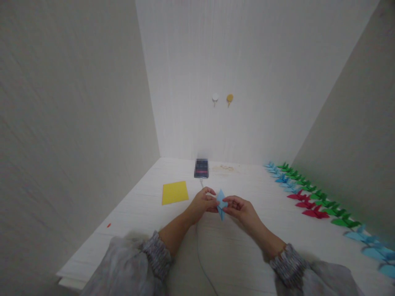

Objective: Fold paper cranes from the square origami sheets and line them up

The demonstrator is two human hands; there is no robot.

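A light blue piece of folded origami paper [221, 198], shaped like a narrow diamond, is held upright between my two hands over the white table. My left hand [202, 203] pinches its left edge between thumb and fingers. On the opposite edge, my right hand [241, 208] grips it the same way. A slit runs down the lower half of the paper. To the left of my hands lies a stack of yellow square paper [175, 193].
Folded paper cranes in blue, green and red [314, 212] line the table's right side. A phone [201, 168] stands by the back wall, its white cable [199, 250] running toward me. Two hooks [229, 98] hang on the wall. A small red scrap [108, 225] lies at left.
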